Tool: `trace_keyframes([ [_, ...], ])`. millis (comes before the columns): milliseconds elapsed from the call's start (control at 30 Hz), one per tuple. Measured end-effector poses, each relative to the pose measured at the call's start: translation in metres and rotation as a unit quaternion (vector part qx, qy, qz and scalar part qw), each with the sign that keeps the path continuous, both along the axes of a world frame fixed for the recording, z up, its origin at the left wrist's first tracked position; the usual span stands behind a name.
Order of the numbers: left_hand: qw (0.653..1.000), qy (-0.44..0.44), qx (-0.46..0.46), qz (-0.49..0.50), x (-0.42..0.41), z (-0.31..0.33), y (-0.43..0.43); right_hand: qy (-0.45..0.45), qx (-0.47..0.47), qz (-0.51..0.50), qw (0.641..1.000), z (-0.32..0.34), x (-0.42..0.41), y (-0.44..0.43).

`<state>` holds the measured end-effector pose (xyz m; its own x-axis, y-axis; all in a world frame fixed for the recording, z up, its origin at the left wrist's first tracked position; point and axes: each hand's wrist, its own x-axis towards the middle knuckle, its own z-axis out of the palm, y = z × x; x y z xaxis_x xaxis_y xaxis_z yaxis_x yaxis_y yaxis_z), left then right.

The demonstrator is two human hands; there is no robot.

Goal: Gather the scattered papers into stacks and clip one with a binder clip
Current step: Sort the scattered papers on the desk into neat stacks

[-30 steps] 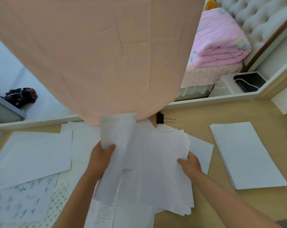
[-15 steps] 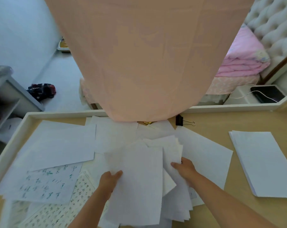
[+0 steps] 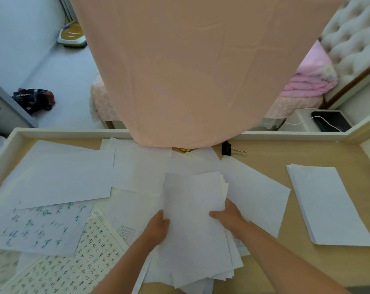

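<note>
A loose bundle of white papers lies in front of me at the desk's middle. My left hand grips its left edge and my right hand grips its right edge, thumbs on top. More scattered sheets cover the desk's left half, some with green and black handwriting. A neat stack of white paper sits apart at the right. A black binder clip with silver handles lies near the desk's back edge.
A peach cloth hangs over the back rim of the wooden desk and hides part of the papers behind. A raised white rim borders the desk at back and left. A bed with pink bedding stands beyond.
Both hands have drawn the fanned sheets closer together into a narrower bundle and pulled it toward me. The view has shifted left, showing more of the scattered sheets.
</note>
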<state>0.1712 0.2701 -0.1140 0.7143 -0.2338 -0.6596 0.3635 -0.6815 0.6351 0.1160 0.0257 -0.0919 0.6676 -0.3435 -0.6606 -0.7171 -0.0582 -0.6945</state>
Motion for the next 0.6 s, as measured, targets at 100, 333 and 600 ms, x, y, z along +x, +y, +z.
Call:
trace_keyframes([
  [100, 0.998, -0.064, -0.009, 0.005, 0.007, 0.001, -0.019, -0.021, -0.011, 0.023, 0.999, 0.007, 0.000, -0.014],
  [333, 0.968, 0.033, -0.187, 0.164, 0.027, 0.019, -0.040, -0.061, 0.103, 0.045, 0.992, 0.025, 0.009, -0.065],
  [600, 0.970, -0.009, -0.134, 0.205, 0.018, 0.026, -0.056, -0.009, -0.084, 0.279, 0.956, 0.016, 0.062, -0.076],
])
